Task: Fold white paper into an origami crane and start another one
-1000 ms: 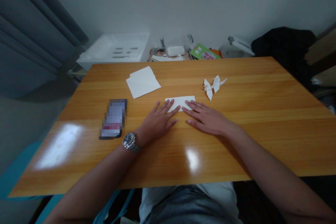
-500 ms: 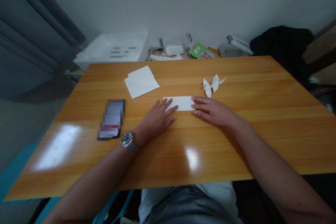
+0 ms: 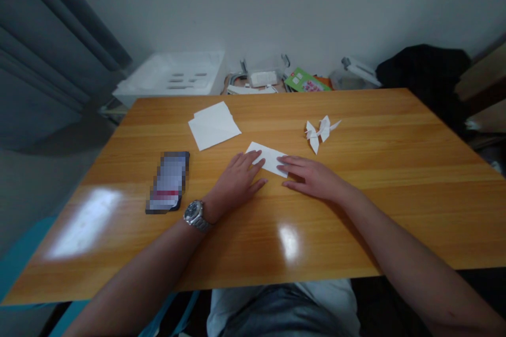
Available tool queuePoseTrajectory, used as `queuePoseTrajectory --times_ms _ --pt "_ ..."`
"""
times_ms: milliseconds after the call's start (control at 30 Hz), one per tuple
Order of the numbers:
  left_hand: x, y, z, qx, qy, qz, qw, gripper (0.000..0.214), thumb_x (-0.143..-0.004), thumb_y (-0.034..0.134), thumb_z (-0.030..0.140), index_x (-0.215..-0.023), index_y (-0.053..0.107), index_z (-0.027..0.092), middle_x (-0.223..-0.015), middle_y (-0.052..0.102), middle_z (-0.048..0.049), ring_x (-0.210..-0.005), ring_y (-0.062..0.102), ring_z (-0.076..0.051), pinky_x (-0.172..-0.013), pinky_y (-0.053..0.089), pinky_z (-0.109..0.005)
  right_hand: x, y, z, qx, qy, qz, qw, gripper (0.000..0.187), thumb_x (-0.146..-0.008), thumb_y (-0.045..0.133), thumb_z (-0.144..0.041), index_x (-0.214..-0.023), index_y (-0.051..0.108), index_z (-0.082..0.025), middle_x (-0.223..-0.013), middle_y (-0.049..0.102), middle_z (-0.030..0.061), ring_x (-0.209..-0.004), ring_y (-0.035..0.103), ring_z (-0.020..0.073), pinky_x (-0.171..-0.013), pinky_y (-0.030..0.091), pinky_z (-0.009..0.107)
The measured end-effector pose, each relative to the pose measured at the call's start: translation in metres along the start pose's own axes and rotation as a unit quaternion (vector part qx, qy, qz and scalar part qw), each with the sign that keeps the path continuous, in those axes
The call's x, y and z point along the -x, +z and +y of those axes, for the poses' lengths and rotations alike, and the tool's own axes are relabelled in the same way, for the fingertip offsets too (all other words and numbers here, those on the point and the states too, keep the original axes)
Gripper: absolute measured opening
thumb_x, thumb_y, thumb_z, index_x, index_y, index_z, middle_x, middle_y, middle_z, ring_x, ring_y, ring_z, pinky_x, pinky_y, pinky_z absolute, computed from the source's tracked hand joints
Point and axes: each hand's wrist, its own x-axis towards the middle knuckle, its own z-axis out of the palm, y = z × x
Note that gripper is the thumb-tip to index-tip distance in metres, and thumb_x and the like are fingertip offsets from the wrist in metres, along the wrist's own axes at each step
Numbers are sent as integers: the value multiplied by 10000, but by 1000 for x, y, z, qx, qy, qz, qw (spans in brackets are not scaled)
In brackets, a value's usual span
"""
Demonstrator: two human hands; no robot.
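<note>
A white strip of folded paper (image 3: pixel 269 158) lies slanted on the wooden table, its right end nearer to me. My left hand (image 3: pixel 239 179) rests with fingers outstretched over the strip's left end, a metal watch on its wrist. On the right end lie the fingertips of my right hand (image 3: pixel 308 175), spread and fairly flat. Both hands touch the paper without gripping it. Beyond my right hand sit white folded-paper figures (image 3: pixel 318 133) with wing-like points; whether they are joined I cannot tell.
White paper sheets (image 3: pixel 214 125) overlap at the back left of the wooden table (image 3: pixel 336 242). A phone (image 3: pixel 169 181) with a blurred screen lies left of my left hand. Behind the table stand a white plastic tray (image 3: pixel 138 81) and a green booklet (image 3: pixel 304 80).
The paper strip has turned clockwise from lying level to a slant. My right hand has moved slightly left and toward me with its end; my left hand has shifted little.
</note>
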Motion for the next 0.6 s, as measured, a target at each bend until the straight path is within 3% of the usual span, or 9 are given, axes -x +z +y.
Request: queuePoseTrajectory --times_ms 100,233,600 --pt "1 2 1 -3 -6 -2 1000 607 -1016 536 499 -1491 511 122 -1554 473 -222 -1444 462 -354 -1204 381 -538 -2 2 -7 0 -7 1 1000 407 -967 667 -370 -1332 696 -192 -1462 616 161 -1318 626 312 -1125 509 500" --pt "2 7 0 4 -5 -10 1000 740 -945 612 602 -1469 517 88 -1596 406 -250 -1505 374 -386 -1257 292 -565 -3 2 -16 -39 -19 1 999 364 -996 628 -341 -1337 691 -231 -1486 604 122 -1303 640 273 -1097 537 458" --pt "4 1 -4 44 35 -18 998 653 -910 671 480 -1410 544 80 -1616 388 -235 -1542 317 -364 -1281 247 -572 -3 3 -6 -64 -26 6 998 379 -979 653 -314 -1350 678 -240 -1496 594 130 -1367 584 267 -1145 490 482"
